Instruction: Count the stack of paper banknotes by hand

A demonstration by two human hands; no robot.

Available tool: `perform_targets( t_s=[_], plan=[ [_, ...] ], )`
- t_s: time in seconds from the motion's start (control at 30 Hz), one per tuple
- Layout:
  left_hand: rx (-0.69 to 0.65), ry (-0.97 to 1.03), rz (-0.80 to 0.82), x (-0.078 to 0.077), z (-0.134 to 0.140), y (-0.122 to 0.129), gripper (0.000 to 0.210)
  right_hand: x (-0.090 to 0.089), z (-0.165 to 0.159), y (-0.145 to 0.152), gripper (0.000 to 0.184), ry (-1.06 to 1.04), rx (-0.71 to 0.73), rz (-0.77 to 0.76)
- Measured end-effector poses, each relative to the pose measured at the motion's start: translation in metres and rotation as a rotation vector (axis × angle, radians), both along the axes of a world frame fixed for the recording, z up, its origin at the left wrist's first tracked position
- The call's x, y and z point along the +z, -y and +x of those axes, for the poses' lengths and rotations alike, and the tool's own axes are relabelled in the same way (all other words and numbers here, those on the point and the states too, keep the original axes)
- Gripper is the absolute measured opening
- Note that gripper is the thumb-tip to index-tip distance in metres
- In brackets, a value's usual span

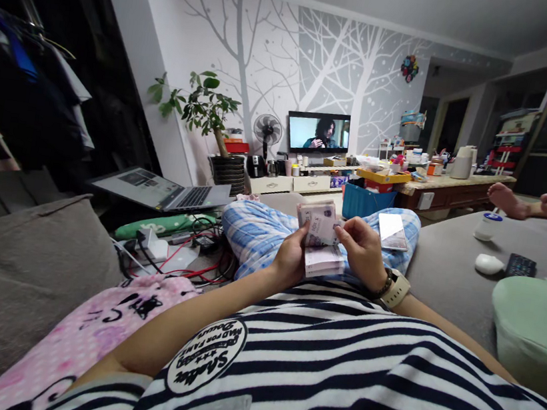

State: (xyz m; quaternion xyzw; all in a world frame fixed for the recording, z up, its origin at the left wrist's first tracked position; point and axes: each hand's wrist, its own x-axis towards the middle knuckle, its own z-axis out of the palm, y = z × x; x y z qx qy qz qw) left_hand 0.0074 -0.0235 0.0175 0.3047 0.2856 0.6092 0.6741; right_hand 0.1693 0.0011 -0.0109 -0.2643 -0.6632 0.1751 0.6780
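My left hand [291,256] is closed round a thick stack of banknotes [322,262], held above my lap with its thumb on the near side. The stack is bent, so its upper part leans away and its lower part lies toward me. Between the thumb and fingers of my right hand [364,252] is the edge of one banknote [323,229] at the stack's middle. A pale watch [397,288] and a dark bracelet are on my right wrist. Blue checked trousers [255,229] cover my crossed legs, and a phone [393,231] rests on the right knee.
On the left, an open laptop [164,192] stands near tangled cables [206,257] and a pink blanket [111,325]. To the right lie a white mouse [489,264], a small black keypad [521,266], a lidded jar [488,228] and a green neck pillow [524,325]. Another person's feet [511,200] rest beyond.
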Motion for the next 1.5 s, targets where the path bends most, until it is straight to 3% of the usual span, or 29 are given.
perform_targets(
  t_s=[0.3, 0.43, 0.87, 1.17, 1.5],
  plan=[
    [-0.024, -0.037, 0.006, -0.006, -0.005, -0.006, 0.027, 0.003, -0.002, 0.008, 0.051, 0.014, 0.057, 0.004],
    [0.017, -0.047, -0.009, -0.003, -0.002, -0.002, 0.030, 0.003, -0.002, 0.008, 0.052, 0.015, 0.064, -0.004],
    [-0.043, -0.061, 0.061, -0.006, -0.004, -0.002, 0.040, 0.005, -0.001, 0.011, 0.062, 0.048, 0.034, 0.016],
    [-0.025, -0.053, 0.070, -0.007, -0.004, -0.002, 0.037, 0.006, 0.000, 0.013, 0.062, 0.065, 0.051, 0.010],
    [-0.036, -0.044, -0.009, 0.002, 0.000, 0.007, 0.035, 0.001, 0.000, 0.009, 0.061, 0.055, 0.045, 0.021]
  ],
)
